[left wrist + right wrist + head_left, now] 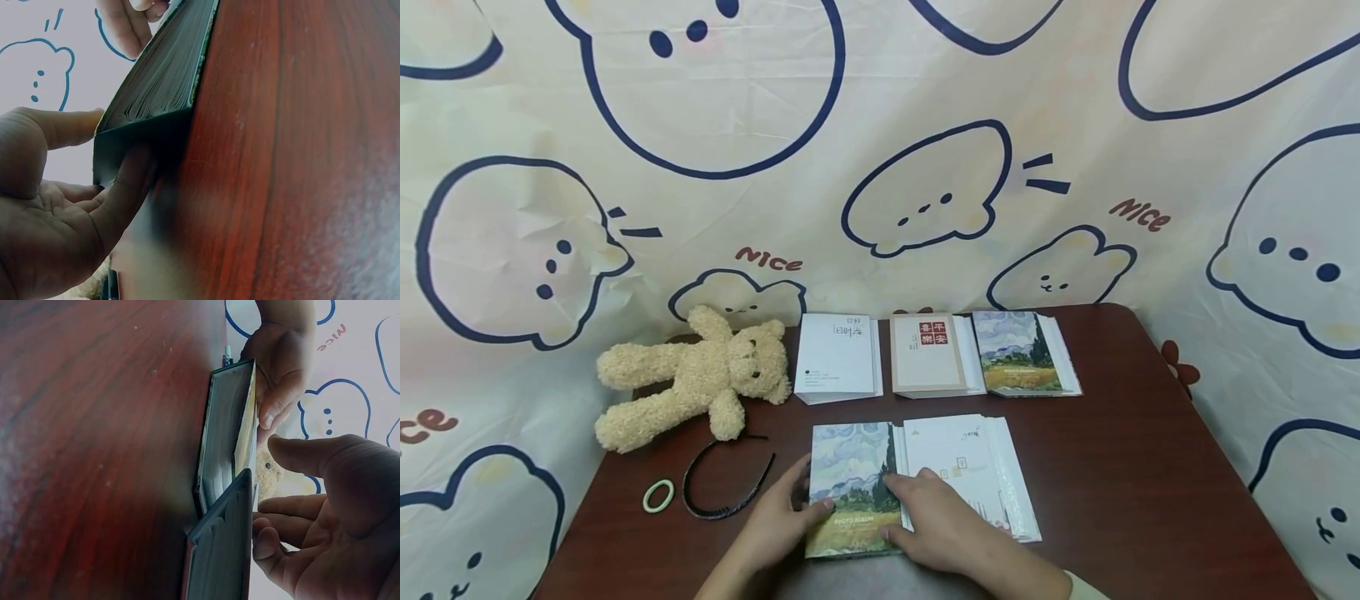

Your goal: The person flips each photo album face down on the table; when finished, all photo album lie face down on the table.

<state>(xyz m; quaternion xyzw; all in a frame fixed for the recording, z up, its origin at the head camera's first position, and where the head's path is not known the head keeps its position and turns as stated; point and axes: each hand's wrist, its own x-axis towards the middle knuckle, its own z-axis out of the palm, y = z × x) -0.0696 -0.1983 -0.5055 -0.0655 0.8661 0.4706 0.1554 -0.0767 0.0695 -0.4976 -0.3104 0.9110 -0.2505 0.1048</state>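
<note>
A photo album (853,479) with a painted landscape cover lies near the front of the table. My left hand (781,510) grips its left side, thumb on the cover; in the left wrist view the fingers lie against the dark spine (115,156). My right hand (936,518) reaches over the album's right edge with thumb and forefinger extended on or just above the cover. In the right wrist view, the other fingers (294,512) bend loosely beside the neighbouring album. That white-covered album (951,450) lies directly to the right, partly under my right hand.
Behind stand a white album (835,354), a beige album with red squares (927,362) and another landscape album (1017,354). A teddy bear (700,375) lies at the left, with a black headband (722,510) and a pale green ring (658,496) before it. A patterned cloth (925,192) hangs behind the table.
</note>
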